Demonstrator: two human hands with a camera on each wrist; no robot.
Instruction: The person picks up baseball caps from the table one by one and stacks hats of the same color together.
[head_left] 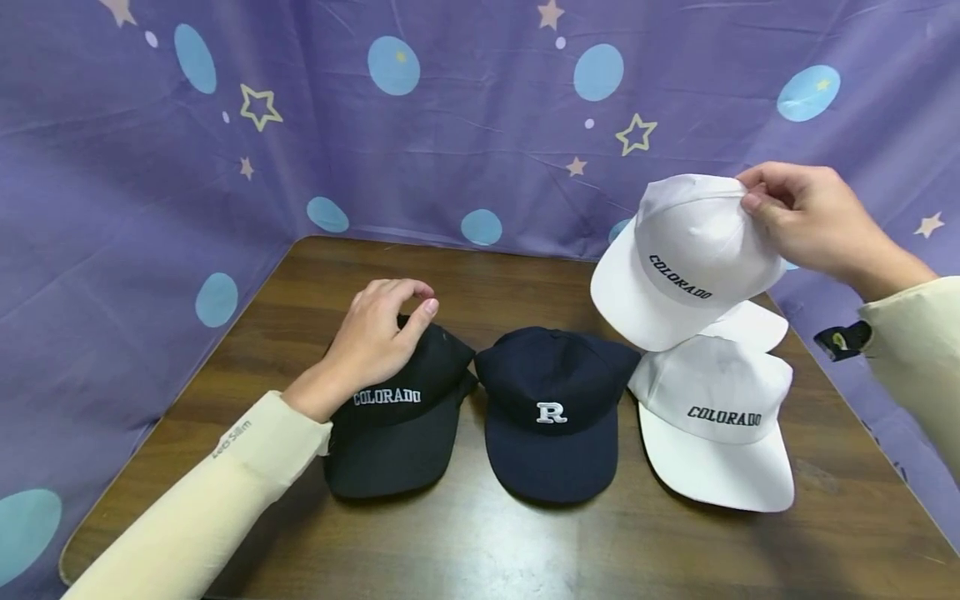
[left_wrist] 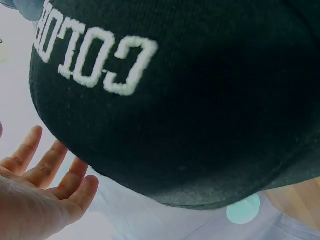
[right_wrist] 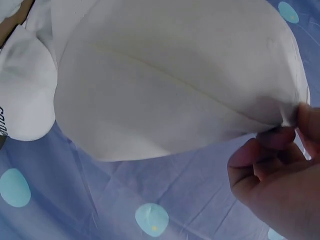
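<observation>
My right hand (head_left: 813,221) pinches the crown of a white baseball cap (head_left: 690,242) lettered COLORADO, thumb on one side and fingers on the other. It hangs tilted above another white COLORADO cap (head_left: 720,392) on the table, and a further white brim (head_left: 753,327) shows between them. In the right wrist view, the pinched fabric gathers between thumb and fingers (right_wrist: 277,137). Above the crown of a black COLORADO cap (head_left: 397,433), my left hand (head_left: 378,333) is loosely bent and holds nothing. The left wrist view has its fingers (left_wrist: 47,167) beside that crown.
A navy cap (head_left: 553,417) with a white R sits between the black cap and the lower white one, all in a row with brims toward me. The brown wooden table (head_left: 420,542) meets a purple patterned cloth (head_left: 480,150) at the back and sides.
</observation>
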